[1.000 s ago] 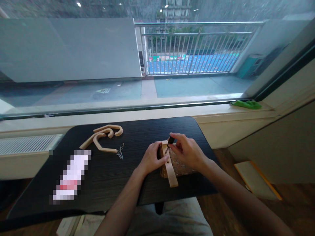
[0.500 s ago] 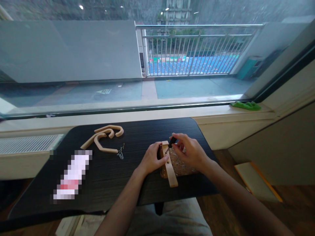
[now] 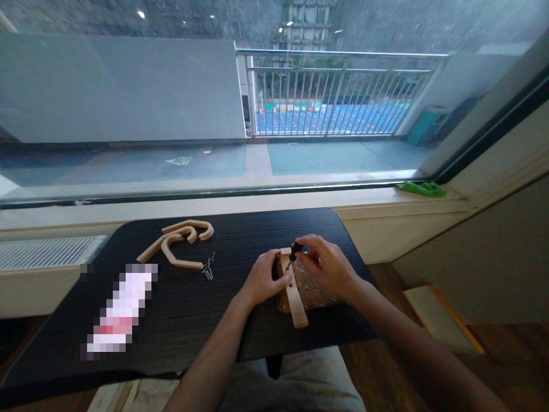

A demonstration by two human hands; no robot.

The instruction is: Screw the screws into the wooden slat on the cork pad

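Far left on the tabletop (image 3: 189,320) lie wooden hooks (image 3: 164,246) and loose screws (image 3: 208,270). The left hand (image 3: 265,277), fingers closed, steadies a wooden strip (image 3: 297,306) on a speckled block (image 3: 319,288); the screwdriver (image 3: 294,252), steeper than half a second ago, likely better aligned, is pinched in the right hand (image 3: 329,264).

Versus 0.5 s ago: black-handled driver (image 3: 295,250) less slanted; its handle, then leaning out toward the right, now stands steeper and closer over the wooden strip (image 3: 297,308). Right hand (image 3: 330,264) has shifted with it, fingertips nearer the strip. Versus 1.0 s ago: more of the dark handle shows clear of the fingers. Head view also turned slightly: railing (image 3: 343,69) outside sits lower in frame, and the green cloth (image 3: 422,189) on the sill appears farther left.
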